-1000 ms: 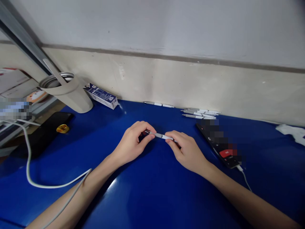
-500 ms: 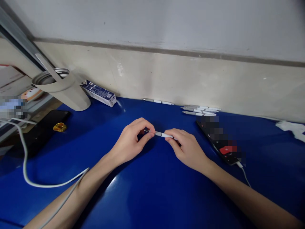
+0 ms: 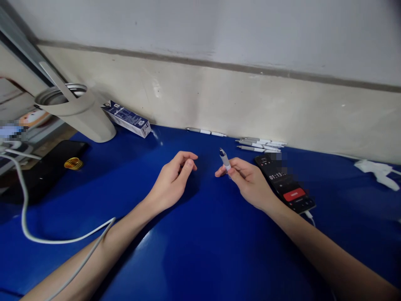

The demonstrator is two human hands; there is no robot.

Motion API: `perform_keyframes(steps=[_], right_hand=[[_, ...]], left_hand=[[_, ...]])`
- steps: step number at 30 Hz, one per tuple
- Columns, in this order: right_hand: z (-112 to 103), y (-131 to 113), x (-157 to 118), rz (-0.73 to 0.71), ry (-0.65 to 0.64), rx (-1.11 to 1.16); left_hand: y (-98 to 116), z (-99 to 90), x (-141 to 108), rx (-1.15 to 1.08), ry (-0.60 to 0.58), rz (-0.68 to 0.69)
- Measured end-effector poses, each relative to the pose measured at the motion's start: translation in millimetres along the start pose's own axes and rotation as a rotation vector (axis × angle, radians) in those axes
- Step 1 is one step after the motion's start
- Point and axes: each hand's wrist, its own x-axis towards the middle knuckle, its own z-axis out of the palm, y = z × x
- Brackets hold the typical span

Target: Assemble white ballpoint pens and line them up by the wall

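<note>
My right hand [image 3: 247,179] pinches a white and grey ballpoint pen [image 3: 224,159] between thumb and fingers; its metal tip points up and away from me. The pen's lower end is partly hidden by the fingers. To its left, my left hand [image 3: 173,177] is loosely closed just over the table, thumb against the curled fingers, and I see nothing in it. Beyond the hands, along the wall, lies a single similar pen [image 3: 206,132]. Farther right is a small pile of several such pens [image 3: 261,144].
A black phone [image 3: 277,177] with a lit screen lies beside my right wrist, cable attached. Left on the blue table [image 3: 194,255] stand a tall beige cup [image 3: 94,121] and a blue-white carton [image 3: 128,119]. A gold coil [image 3: 74,163] lies nearby. A white cable [image 3: 62,241] crosses my left forearm.
My left hand has let go of the pen and drawn slightly left. In my right hand the pen has turned from lying sideways to tip up.
</note>
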Motion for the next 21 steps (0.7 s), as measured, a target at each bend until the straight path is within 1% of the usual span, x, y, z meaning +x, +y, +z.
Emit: perform_keyframes(steps=[2,4,8,10,13,16,19,21], right_hand=[[1,0,-1,-0.001,0.022,0.008],[4,1,-3,-0.011,0.047,-0.022],[11,0,-8,-0.087,0.069,-0.289],[13,0,-10,-0.162,0.060,-0.409],[16,1,-11,-0.237,0.032,-0.499],[17,2,-12,-0.226,0.025,-0.541],[17,3,-12,-0.211,0.025,-0.554],[17,2,-12,-0.204,0.020,-0.557]], left_hand=[[1,-1.2,0,0.005,0.012,-0.002],[3,-3.4,0,0.036,0.033,0.028],[6,-8.2,-1,0.153,0.097,0.072],[7,-9.3,-1,0.248,0.072,0.081],[5,-9.6,0,0.384,-0.033,0.140],[2,-10.2,2,0.464,-0.082,0.259],[0,-11.8,3,0.513,-0.082,0.377],[1,-12.5,3,0.533,-0.079,0.412]])
